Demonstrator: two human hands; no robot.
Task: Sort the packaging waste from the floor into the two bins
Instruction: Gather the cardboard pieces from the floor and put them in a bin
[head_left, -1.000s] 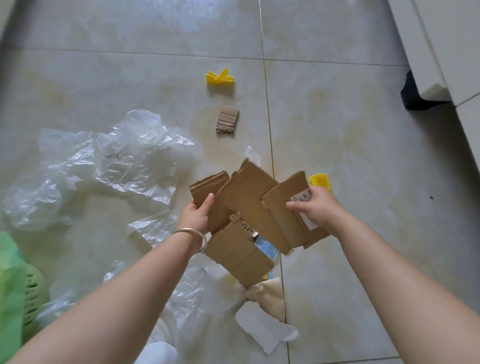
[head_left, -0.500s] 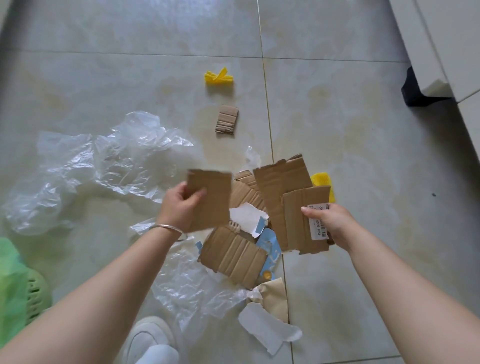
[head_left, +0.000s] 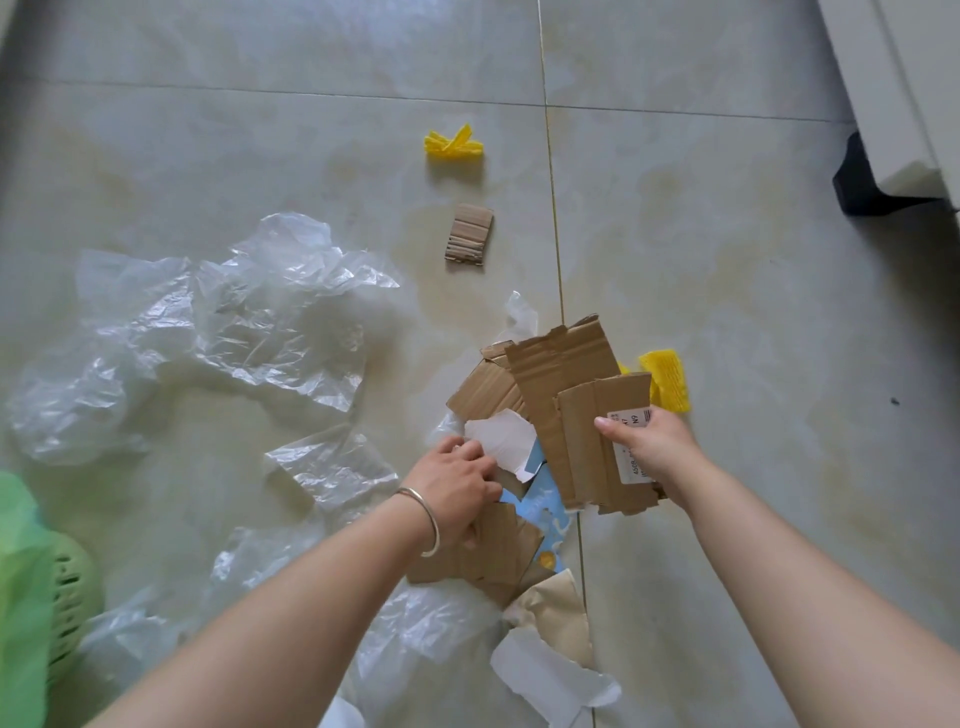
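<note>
My right hand (head_left: 655, 448) holds a stack of torn brown cardboard pieces (head_left: 566, 384) above the floor, thumb on a white label. My left hand (head_left: 458, 488), with a metal bangle on the wrist, is down on the pile and grips a brown cardboard piece (head_left: 493, 556) lying on other cardboard. Between the hands lie a white paper scrap (head_left: 501, 435) and a blue printed scrap (head_left: 545, 514). A green basket bin (head_left: 67, 603) with a green liner shows at the lower left edge. Only this one bin is in view.
Crumpled clear plastic film (head_left: 234, 322) spreads over the tiles at left and under my arms. A small cardboard piece (head_left: 469, 235) and yellow foam netting (head_left: 454, 143) lie farther out; more yellow netting (head_left: 667, 382) sits right of the stack. White furniture (head_left: 893, 78) stands at top right.
My left hand has dropped from chest height down onto the pile with its cardboard piece. My right hand has stayed nearly still with its stack.
</note>
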